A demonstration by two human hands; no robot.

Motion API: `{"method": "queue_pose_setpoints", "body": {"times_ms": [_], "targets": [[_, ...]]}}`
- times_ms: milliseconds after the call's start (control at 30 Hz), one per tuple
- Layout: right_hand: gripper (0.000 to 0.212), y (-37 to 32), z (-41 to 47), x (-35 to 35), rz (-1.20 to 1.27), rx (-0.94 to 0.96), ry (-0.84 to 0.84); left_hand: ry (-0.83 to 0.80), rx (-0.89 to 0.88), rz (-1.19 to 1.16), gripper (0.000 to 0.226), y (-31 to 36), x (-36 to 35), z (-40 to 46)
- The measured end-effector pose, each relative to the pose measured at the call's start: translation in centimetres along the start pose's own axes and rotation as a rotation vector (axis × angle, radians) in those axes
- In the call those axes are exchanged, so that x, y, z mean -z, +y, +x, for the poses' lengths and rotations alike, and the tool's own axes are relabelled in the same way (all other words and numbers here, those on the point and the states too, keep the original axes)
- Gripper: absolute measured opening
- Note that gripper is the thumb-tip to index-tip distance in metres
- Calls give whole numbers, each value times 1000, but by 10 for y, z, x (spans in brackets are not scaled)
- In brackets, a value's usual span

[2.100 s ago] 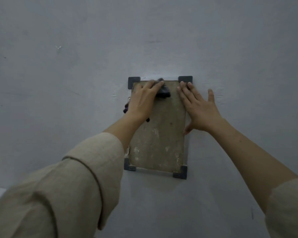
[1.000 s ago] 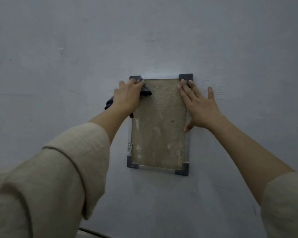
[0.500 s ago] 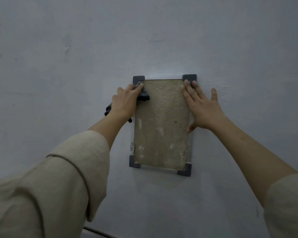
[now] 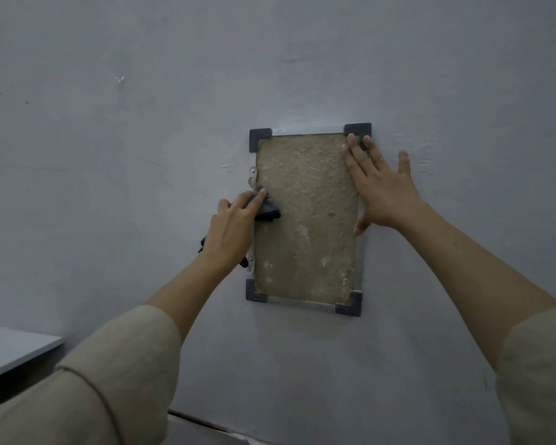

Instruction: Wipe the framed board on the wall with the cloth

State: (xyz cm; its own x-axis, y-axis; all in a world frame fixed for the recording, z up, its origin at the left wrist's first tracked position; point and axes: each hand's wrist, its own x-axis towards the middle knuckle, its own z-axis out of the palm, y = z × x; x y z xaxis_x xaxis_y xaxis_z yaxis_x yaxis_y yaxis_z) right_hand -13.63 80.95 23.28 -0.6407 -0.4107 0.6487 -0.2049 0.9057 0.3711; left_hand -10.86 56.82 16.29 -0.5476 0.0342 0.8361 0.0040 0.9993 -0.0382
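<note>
The left hand (image 4: 235, 224) presses a dark cloth (image 4: 268, 211) under its fingers against the left edge of the framed board (image 4: 305, 216), about halfway down, with more of the cloth showing at the wrist. The right hand (image 4: 382, 184) lies flat and spread, fingers straight, on the board's upper right edge, its fingertips reaching the dark top right corner piece, apparently steadying it. The wiping looks well under way but not finished: pale patches and smears show on the lower half of the rough tan face, so that part probably remains to do. The board hangs upright on a plain grey wall (image 4: 109, 155), with small metal fittings along its left side. At the lower left, a grey worktop (image 4: 10, 351) juts into view.
</note>
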Motion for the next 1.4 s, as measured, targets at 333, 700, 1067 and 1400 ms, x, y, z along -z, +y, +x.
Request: {"method": "queue_pose_setpoints", "body": {"times_ms": [333,700,1067,1400], "targets": [[145,-2,0,0,5,-5,6,66,170,-197,67,13,-20,-13],[146,-2,0,0,9,-5,7,89,212,-303,67,30,-26,-20],[146,-2,1,0,21,-4,-4,104,156,-368,66,19,-36,-36],[144,-1,0,0,27,1,-3,183,325,-484,73,40,-39,-36]]}}
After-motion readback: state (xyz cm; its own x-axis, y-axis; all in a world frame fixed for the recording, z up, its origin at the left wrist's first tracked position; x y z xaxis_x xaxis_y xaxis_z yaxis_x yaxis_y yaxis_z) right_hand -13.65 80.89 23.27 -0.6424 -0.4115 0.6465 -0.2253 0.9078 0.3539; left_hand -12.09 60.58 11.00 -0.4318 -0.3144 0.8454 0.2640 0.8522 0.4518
